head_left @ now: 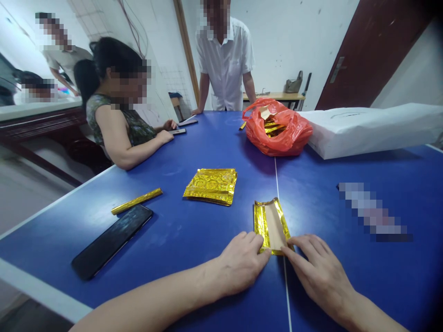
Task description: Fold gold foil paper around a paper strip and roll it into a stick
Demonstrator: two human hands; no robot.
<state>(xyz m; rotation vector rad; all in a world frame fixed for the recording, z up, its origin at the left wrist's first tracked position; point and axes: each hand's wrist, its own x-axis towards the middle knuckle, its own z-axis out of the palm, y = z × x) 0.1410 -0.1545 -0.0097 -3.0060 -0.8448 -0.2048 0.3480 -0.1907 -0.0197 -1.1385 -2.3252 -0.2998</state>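
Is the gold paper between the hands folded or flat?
Folded. The gold paper has its long sides turned in, with a tan strip showing down the middle.

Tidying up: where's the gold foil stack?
In the head view, the gold foil stack lies on the blue table, ahead of the left hand, right of the black smartphone.

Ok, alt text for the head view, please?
The left hand and right hand rest on the near end of a gold foil sheet with a tan centre, on a blue table, near a foil stack, a phone and a red bag.
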